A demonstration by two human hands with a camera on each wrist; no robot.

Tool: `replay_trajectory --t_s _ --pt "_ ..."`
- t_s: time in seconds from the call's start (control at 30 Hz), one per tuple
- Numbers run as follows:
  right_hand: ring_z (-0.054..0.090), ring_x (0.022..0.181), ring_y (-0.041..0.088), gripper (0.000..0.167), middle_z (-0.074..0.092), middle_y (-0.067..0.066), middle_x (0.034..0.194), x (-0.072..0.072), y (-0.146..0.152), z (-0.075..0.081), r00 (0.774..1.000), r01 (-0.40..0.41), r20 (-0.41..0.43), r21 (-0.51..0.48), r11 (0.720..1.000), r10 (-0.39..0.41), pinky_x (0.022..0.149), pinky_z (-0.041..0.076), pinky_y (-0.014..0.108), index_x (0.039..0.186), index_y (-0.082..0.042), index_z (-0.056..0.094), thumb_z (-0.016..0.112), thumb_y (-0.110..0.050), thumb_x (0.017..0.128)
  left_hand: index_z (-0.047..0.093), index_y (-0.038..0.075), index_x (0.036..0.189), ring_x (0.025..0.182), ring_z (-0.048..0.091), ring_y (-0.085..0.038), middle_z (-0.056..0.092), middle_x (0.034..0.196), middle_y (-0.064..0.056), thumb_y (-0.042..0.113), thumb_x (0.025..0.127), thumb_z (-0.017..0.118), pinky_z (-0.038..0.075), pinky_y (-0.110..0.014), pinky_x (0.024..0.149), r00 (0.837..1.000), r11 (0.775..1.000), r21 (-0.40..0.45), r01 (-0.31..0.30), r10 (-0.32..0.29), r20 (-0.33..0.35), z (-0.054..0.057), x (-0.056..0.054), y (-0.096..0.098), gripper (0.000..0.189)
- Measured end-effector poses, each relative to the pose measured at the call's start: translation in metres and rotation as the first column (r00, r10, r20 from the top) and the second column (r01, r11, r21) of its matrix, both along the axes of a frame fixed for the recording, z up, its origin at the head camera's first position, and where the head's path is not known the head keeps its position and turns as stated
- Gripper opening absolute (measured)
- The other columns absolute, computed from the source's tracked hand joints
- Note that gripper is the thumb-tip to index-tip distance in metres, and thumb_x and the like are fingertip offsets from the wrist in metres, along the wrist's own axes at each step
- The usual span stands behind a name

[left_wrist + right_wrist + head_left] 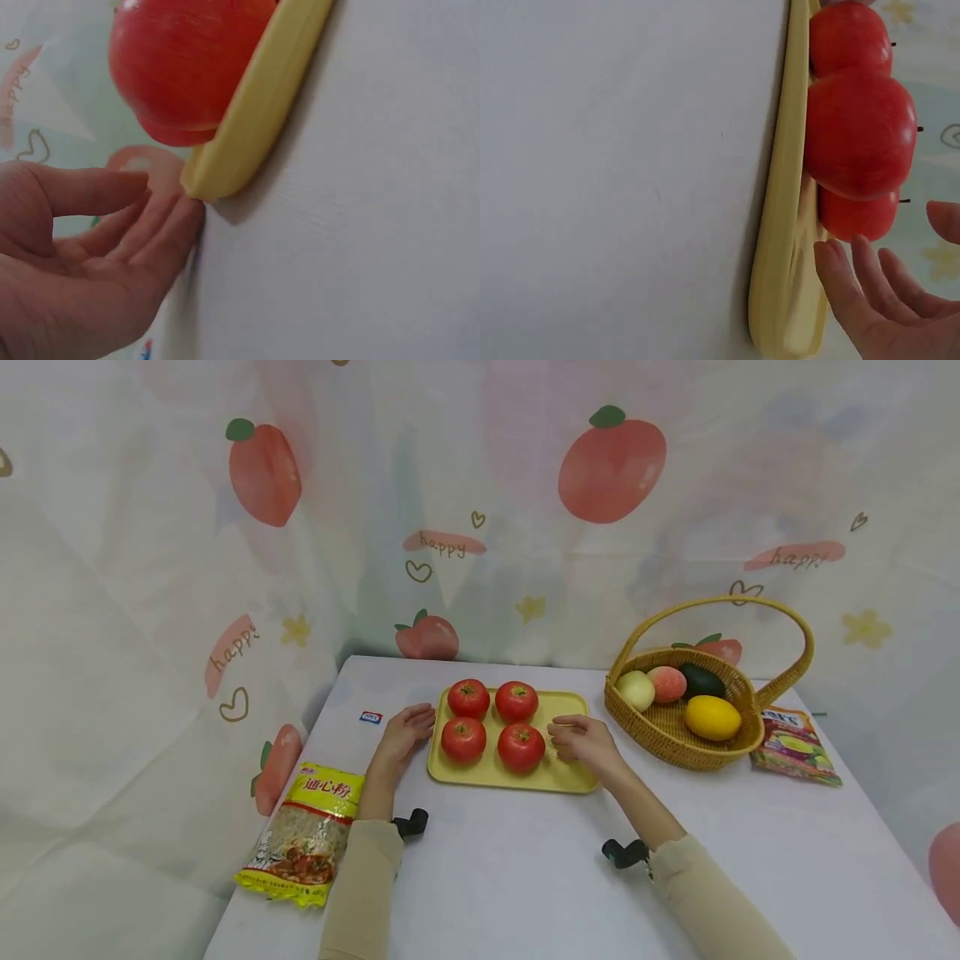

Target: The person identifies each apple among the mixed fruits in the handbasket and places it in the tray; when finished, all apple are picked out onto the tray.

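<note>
Hands (405,732) flank yellow tray (558,772), four red tomatoes (521,747).

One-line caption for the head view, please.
Left hand and right hand flank a yellow tray of four tomatoes; fruit basket at right.

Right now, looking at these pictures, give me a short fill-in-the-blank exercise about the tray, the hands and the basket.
1. The yellow tray holds ____ tomatoes.
2. The left hand touches the tray's ____ edge.
3. The wicker basket stands to the ____ of the tray.
4. The right hand rests over the tray, holding ____.

Missing words: four; left; right; nothing
</note>
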State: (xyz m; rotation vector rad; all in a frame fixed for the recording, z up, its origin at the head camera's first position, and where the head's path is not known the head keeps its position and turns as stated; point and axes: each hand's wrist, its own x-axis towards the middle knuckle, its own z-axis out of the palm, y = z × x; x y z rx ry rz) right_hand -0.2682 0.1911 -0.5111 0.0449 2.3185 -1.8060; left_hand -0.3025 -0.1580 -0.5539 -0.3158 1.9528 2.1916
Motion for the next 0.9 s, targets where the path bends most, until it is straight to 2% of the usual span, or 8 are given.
replay_trajectory --t_s 0.17,0.3,0.4,0.47,0.57,0.7,0.77,0.9 --pt "0.066 0.120 0.040 0.049 0.069 0.025 0.128 0.001 0.016 0.010 0.985 0.039 -0.174 0.151 0.988 -0.012 0.093 0.061 0.038 0.137 0.005 0.061 0.067 -0.029 0.103 0.052 0.011 0.153 0.143 0.050 -0.028 0.048 0.158 -0.012 0.008 0.102 0.059 0.041 -0.045 0.119 0.998 0.994 -0.106 -0.008 0.002 -0.058 0.022 0.005 0.000 0.052" --pt "0.069 0.117 0.034 0.046 0.073 0.019 0.122 0.002 0.028 0.020 0.954 0.099 -0.300 0.276 0.956 -0.013 0.090 0.060 0.031 0.131 0.000 0.068 0.070 -0.035 0.101 0.053 0.007 0.151 0.144 0.048 -0.030 0.047 0.159 -0.016 0.009 0.100 0.061 0.041 -0.048 0.119 0.986 0.982 -0.184 -0.038 0.007 -0.168 0.042 0.009 0.006 0.051" --pt "0.068 0.118 0.034 0.044 0.073 0.017 0.123 0.005 0.034 0.028 0.933 0.133 -0.360 0.328 0.935 -0.006 0.095 0.059 0.040 0.129 -0.003 0.069 0.071 -0.036 0.101 0.055 0.008 0.149 0.145 0.047 -0.030 0.048 0.158 -0.015 0.009 0.100 0.063 0.042 -0.048 0.118 0.975 0.965 -0.258 -0.055 -0.004 -0.222 0.053 0.015 0.010 0.050" --pt "0.066 0.122 0.035 0.044 0.072 0.017 0.126 0.007 0.038 0.033 0.924 0.140 -0.382 0.342 0.929 0.001 0.099 0.058 0.047 0.130 -0.003 0.068 0.070 -0.036 0.101 0.055 0.010 0.149 0.146 0.045 -0.030 0.048 0.157 -0.014 0.010 0.100 0.064 0.041 -0.048 0.119 0.969 0.943 -0.328 -0.059 -0.025 -0.246 0.061 0.019 0.013 0.050" --pt "0.063 0.125 0.037 0.048 0.068 0.018 0.132 0.011 0.042 0.039 0.914 0.154 -0.406 0.373 0.915 0.012 0.104 0.054 0.052 0.132 -0.004 0.066 0.068 -0.041 0.101 0.053 0.011 0.150 0.149 0.042 -0.032 0.046 0.158 -0.014 0.010 0.101 0.062 0.037 -0.050 0.121 0.956 0.876 -0.477 -0.063 -0.084 -0.280 0.071 0.026 0.015 0.050" --pt "0.059 0.129 0.041 0.053 0.064 0.019 0.140 0.018 0.049 0.046 0.887 0.198 -0.460 0.448 0.872 0.035 0.108 0.049 0.059 0.138 -0.006 0.064 0.066 -0.045 0.102 0.048 0.009 0.153 0.153 0.033 -0.033 0.039 0.163 -0.015 0.007 0.102 0.056 0.029 -0.052 0.125 0.930 0.749 -0.660 -0.059 -0.198 -0.309 0.086 0.034 0.015 0.052" --pt "0.057 0.130 0.042 0.053 0.062 0.020 0.142 0.020 0.052 0.049 0.869 0.216 -0.490 0.486 0.847 0.059 0.108 0.047 0.063 0.140 -0.006 0.063 0.065 -0.043 0.102 0.044 0.007 0.155 0.155 0.029 -0.033 0.033 0.166 -0.015 0.007 0.103 0.056 0.025 -0.053 0.127 0.916 0.695 -0.718 -0.045 -0.257 -0.307 0.094 0.039 0.016 0.054" --pt "0.055 0.130 0.043 0.051 0.061 0.022 0.142 0.026 0.059 0.057 0.826 0.234 -0.549 0.545 0.805 0.131 0.107 0.045 0.066 0.141 -0.004 0.061 0.069 -0.034 0.101 0.034 0.011 0.162 0.159 0.016 -0.033 0.022 0.172 -0.013 0.023 0.103 0.063 0.018 -0.055 0.128 0.890 0.567 -0.823 -0.001 -0.374 -0.259 0.107 0.049 0.017 0.067"
